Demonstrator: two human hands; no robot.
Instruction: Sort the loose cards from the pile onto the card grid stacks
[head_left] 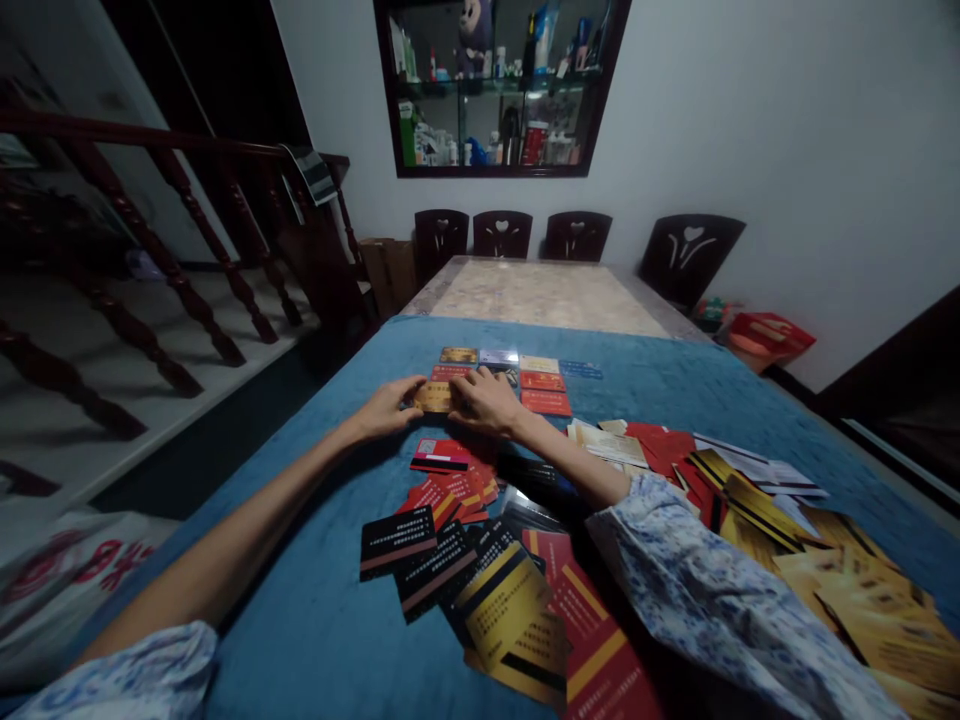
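A gold card (433,398) lies between my two hands at the near left of a block of laid-out cards. My left hand (388,409) holds its left edge between thumb and fingers. At its right edge, my right hand (486,402) has its fingers curled onto it and hides part of the block. Just beyond are a red card (441,373), another gold card (459,355) and a silvery card (499,357). Red cards (546,402) and a cream card (538,364) lie to the right, with a blue card (580,369) at the end.
Nearer me, black cards (397,545), gold cards (514,620) and red cards (450,492) overlap in a loose heap. More gold cards (862,600) and red packets (660,450) spread at the right. A blue cloth (300,560) covers the table; chairs (502,235) stand behind.
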